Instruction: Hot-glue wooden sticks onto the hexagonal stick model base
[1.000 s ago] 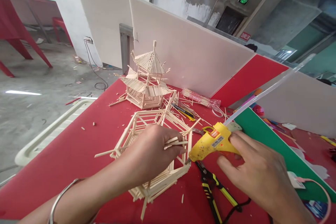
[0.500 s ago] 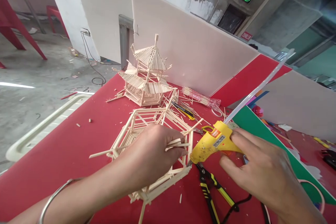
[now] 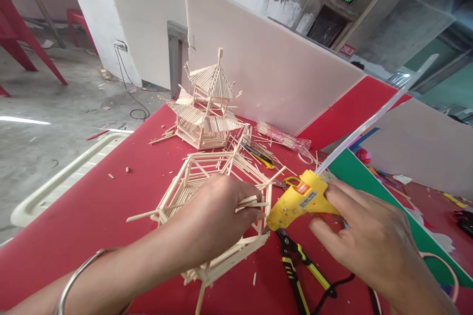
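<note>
My left hand (image 3: 214, 214) rests on a hexagonal frame of wooden sticks (image 3: 195, 182) on the red table (image 3: 111, 206), its fingers closed on a few loose sticks (image 3: 253, 202). My right hand (image 3: 365, 238) grips a yellow glue gun (image 3: 299, 202). The gun's nozzle points left at the frame's near right corner, close to the left fingertips. A long clear glue stick (image 3: 373, 118) juts from the gun's back, up and to the right.
A finished stick pagoda (image 3: 207, 106) stands behind the frame. Yellow-and-black pliers (image 3: 295, 266) lie under the gun. A utility knife (image 3: 260, 155), a bag of sticks (image 3: 283, 139) and stick scraps lie near a white board (image 3: 269, 69). A green board (image 3: 373, 192) lies right.
The glue gun nozzle has edged slightly left toward the frame corner. Both hands otherwise hold their places; the view shifted slightly between the first two frames.
</note>
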Available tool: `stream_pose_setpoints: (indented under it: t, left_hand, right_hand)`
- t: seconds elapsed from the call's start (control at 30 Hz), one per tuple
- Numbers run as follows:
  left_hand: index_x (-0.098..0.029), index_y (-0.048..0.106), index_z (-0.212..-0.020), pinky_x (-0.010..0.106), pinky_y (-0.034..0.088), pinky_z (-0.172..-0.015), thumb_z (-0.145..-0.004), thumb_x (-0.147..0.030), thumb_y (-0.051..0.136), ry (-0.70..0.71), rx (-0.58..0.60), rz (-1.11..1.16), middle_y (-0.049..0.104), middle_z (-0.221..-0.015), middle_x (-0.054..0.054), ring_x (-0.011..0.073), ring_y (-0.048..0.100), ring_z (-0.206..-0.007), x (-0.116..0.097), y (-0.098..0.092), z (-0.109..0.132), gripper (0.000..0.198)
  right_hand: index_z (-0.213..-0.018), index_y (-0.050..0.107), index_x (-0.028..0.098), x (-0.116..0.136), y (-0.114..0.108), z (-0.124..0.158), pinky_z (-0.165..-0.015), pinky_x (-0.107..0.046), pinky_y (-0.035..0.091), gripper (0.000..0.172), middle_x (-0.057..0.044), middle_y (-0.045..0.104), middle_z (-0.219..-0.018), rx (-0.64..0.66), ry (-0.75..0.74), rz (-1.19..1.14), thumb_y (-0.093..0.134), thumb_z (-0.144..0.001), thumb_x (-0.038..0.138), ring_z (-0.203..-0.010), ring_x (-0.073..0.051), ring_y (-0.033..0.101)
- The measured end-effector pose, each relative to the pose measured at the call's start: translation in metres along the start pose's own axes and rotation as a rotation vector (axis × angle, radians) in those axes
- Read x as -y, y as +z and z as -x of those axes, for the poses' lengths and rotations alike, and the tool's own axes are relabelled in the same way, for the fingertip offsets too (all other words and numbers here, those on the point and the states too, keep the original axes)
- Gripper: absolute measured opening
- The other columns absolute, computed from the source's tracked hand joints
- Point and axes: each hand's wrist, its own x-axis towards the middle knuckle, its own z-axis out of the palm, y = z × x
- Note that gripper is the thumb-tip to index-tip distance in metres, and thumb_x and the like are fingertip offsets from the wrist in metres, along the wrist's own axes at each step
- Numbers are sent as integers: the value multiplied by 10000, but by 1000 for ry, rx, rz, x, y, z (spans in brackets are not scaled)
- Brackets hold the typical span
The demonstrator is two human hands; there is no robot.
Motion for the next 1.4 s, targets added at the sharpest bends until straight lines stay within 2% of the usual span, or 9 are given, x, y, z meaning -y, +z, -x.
stream_pose_setpoints:
  t: [0.2,0.43,0.57,0.67,0.9,1.13,1.4]
  left_hand:
    - [-193,607,-657,198,293,-475,-871,-251,555,34,0,13,470,-537,-66,77,398,-521,1,3,-1,227]
    - [-205,664,-691,205,314,-499,-839,-199,570,42,-21,0,557,-573,-65,78,450,-532,0,5,-2,175]
    - [-213,692,-716,205,313,-497,-823,-164,552,33,-29,-22,588,-582,-60,83,477,-532,-1,4,-2,183]
    - [-205,681,-694,192,319,-496,-833,-161,541,43,-27,-5,586,-573,-59,78,477,-525,-2,4,-1,202]
    - [-201,653,-675,184,301,-479,-845,-188,563,48,-43,-15,544,-551,-70,67,435,-514,-3,3,0,192]
    - [-194,653,-683,198,295,-473,-857,-238,568,26,-32,-10,496,-533,-64,74,403,-506,0,5,-1,199]
    - [-197,654,-696,204,309,-501,-858,-223,569,27,-5,6,536,-567,-63,76,437,-537,-3,5,0,185]
  right_hand:
    - [-906,572,200,0,0,-1,-624,-322,449,146,-35,669,-839,-10,-5,9,557,-761,216,-657,-191,623]
    - [-856,552,209,-1,1,1,-575,-308,414,95,-3,608,-720,-30,-1,4,554,-761,209,-596,-170,585]
    - [-887,575,193,1,2,2,-613,-307,443,121,-29,657,-795,-35,5,6,549,-771,218,-649,-179,619]
    - [-933,601,176,2,2,3,-647,-306,467,171,-52,694,-883,-32,13,9,546,-780,229,-699,-188,646]
    - [-939,621,166,2,3,4,-665,-303,471,181,-62,708,-912,-37,19,16,547,-790,234,-719,-191,657]
    - [-868,595,178,2,3,5,-638,-297,457,115,-46,696,-861,-34,25,5,545,-774,222,-696,-185,649]
    - [-870,586,186,2,3,5,-635,-300,464,115,-46,696,-852,-40,21,13,542,-769,220,-688,-190,646]
